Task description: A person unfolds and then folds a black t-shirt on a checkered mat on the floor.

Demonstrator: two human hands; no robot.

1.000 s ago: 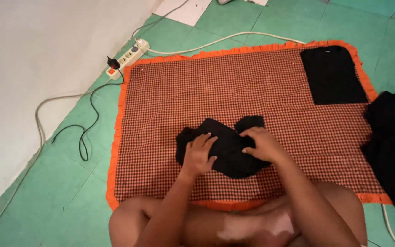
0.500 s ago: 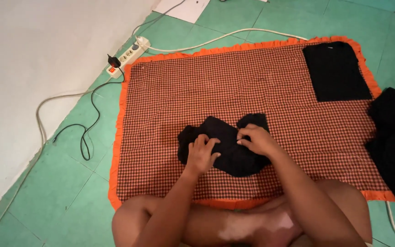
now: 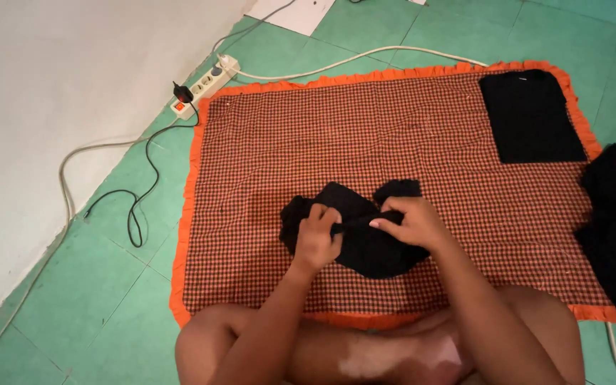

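Both hands grip a crumpled black cloth (image 3: pixel 365 242) at the near middle of a checked mat (image 3: pixel 365 135): left hand (image 3: pixel 316 239) with fingers curled tight on its fold, right hand (image 3: pixel 411 224) pinching beside it. Far right lies a folded cloth (image 3: pixel 531 116); far left, a power strip (image 3: pixel 204 85).

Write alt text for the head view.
Both hands, left hand and right hand, grip a crumpled black garment on a checked mat. A folded black cloth lies at the mat's far right corner.
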